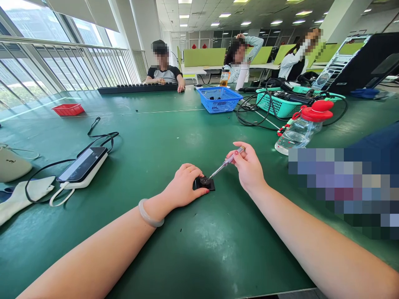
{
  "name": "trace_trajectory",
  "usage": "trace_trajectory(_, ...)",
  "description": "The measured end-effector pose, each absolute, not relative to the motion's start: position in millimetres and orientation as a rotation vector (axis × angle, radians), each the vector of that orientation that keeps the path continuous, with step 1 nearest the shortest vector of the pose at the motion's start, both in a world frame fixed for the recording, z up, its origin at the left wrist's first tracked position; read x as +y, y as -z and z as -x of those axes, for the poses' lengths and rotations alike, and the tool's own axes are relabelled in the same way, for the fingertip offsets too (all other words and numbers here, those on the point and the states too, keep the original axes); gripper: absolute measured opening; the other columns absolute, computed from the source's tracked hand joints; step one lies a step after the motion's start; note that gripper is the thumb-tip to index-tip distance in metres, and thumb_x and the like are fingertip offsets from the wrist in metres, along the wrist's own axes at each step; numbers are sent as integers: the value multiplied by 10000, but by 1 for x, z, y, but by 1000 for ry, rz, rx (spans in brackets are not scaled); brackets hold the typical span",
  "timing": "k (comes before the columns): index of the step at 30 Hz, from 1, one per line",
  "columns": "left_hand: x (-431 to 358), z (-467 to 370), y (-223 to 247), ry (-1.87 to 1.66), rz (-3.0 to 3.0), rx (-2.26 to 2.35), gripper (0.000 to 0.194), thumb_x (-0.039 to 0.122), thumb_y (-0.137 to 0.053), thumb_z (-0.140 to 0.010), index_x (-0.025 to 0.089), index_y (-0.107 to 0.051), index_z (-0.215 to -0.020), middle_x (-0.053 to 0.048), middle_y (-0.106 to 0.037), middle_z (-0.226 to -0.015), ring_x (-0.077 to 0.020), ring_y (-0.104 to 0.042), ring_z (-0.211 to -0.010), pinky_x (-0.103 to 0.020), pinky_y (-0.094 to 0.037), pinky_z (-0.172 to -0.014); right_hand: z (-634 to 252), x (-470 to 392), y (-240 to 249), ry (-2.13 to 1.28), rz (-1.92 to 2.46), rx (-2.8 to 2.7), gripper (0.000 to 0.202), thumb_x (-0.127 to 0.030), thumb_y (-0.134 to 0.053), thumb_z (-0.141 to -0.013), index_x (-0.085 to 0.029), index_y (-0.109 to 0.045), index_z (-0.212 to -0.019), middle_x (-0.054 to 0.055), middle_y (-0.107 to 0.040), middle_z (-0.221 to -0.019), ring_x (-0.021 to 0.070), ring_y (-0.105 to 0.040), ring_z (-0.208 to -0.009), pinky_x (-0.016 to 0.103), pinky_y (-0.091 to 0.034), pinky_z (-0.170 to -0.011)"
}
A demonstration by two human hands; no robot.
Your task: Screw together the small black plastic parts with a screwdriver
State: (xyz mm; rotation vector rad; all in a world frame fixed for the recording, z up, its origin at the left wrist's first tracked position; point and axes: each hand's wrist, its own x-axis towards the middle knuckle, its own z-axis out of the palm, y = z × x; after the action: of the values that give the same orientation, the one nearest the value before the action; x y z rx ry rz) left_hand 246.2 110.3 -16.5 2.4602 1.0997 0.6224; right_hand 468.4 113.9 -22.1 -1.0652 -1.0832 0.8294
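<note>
Head view | left hand (183, 187) pinches black part (204, 183) | right hand (249, 168) grips tilted screwdriver (223, 165), tip on part

Your screwdriver (225, 162): clear plastic handle, bright metal shaft. Small part (204, 183): matt black plastic. Your table (149, 137): smooth green mat, faintly glossy. Your bracelet (149, 216): polished pale stone.

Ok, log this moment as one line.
left hand: steadies small black square part | right hand: holds slim clear-handled screwdriver, tip on part | surface: green table
</note>
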Motion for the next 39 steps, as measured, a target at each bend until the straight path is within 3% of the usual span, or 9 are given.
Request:
trace_trajectory(10, 110, -247, 14, -617, -2454, 1155, 230, 344, -750, -784, 225, -644, -950, -67, -694, -1095, -316, -535, -1186, -512, -451, -1050, -468, 113, 17, -880, 1083, -989, 241, -347, -628, -812, -273, -524, -1016, -42, -640, -746, 153, -633, -681, 354, -544, -706)
trace_trajectory(15, 112, -246, 16, -640, -2437, 1252, 219, 334, -713, -812, 219, -652, -988, -72, -693, -1109, -319, -537, -1177, -526, -446, -1055, -468, 113, 17, -883, 1038, -1022, 272, -387, -668, -812, -264, -504, -992, -57, -625, -735, 107, -545, -543, 313, -506, -610)
trace_trajectory(28, 113, -246, 16, -636, -2414, 1332, 253, 327, -731, -800, 215, -695, -1024, -73, -702, -1085, -321, -546, -1136, -519, -459, -1042, -457, 99, 8, -782, 866, -1197, 320, -486, -669, -853, -271, -434, -884, -44, -667, -781, 103, -532, -504, 306, -464, -561)
trace_trajectory(39, 114, -245, 15, -597, -2410, 1301, 240, 307, -706, -827, 222, -697, -1051, -67, -701, -1138, -319, -523, -1182, -522, -447, -1064, -462, 101, 10, -729, 932, -1184, 122, -213, -531, -836, -263, -446, -908, -39, -649, -806, 118, -561, -578, 317, -485, -625)
